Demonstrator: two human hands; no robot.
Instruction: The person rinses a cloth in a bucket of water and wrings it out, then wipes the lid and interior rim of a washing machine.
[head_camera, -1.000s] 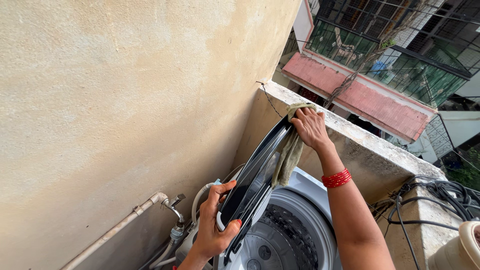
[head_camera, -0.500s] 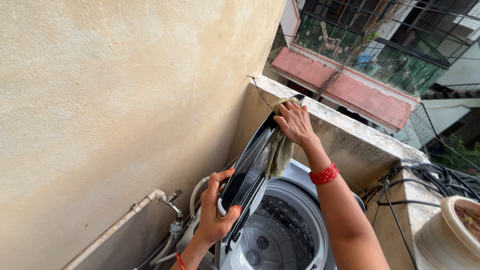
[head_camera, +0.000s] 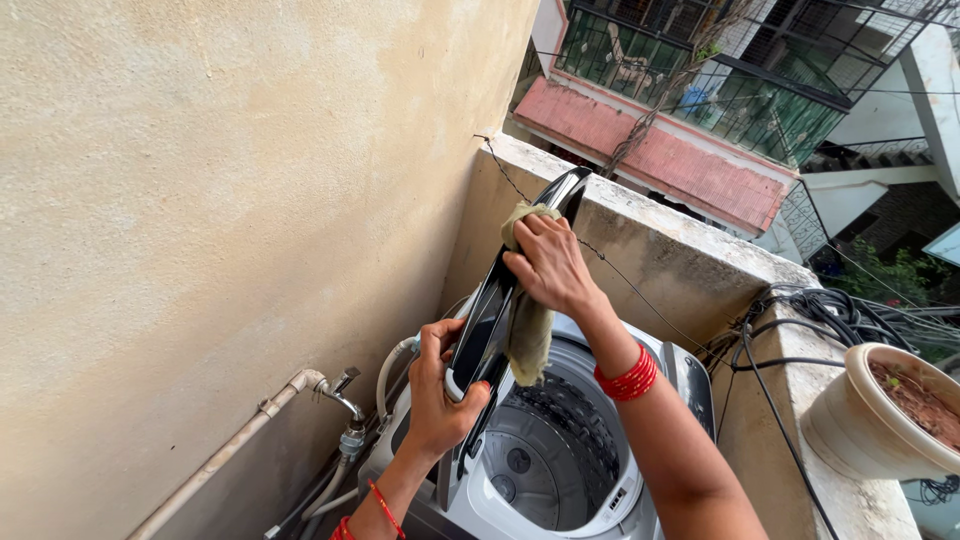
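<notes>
While raised above the white top-loading washer drum (head_camera: 545, 460), dark glossy lid (head_camera: 500, 300) pinched low by left hand (head_camera: 440, 400), olive rag (head_camera: 528, 320) pressed on by right hand (head_camera: 550, 265); hard wipe likely to slip lid shut.

I am counting one washing machine (head_camera: 570, 470), and everything else is sitting around it. One raised lid (head_camera: 500, 300) is standing over its drum, and one olive cloth (head_camera: 528, 325) is hanging against that lid. One tap (head_camera: 345, 392) and one pipe (head_camera: 230, 460) are showing left of the machine. One clay pot (head_camera: 860, 420) is sitting to its right.
</notes>
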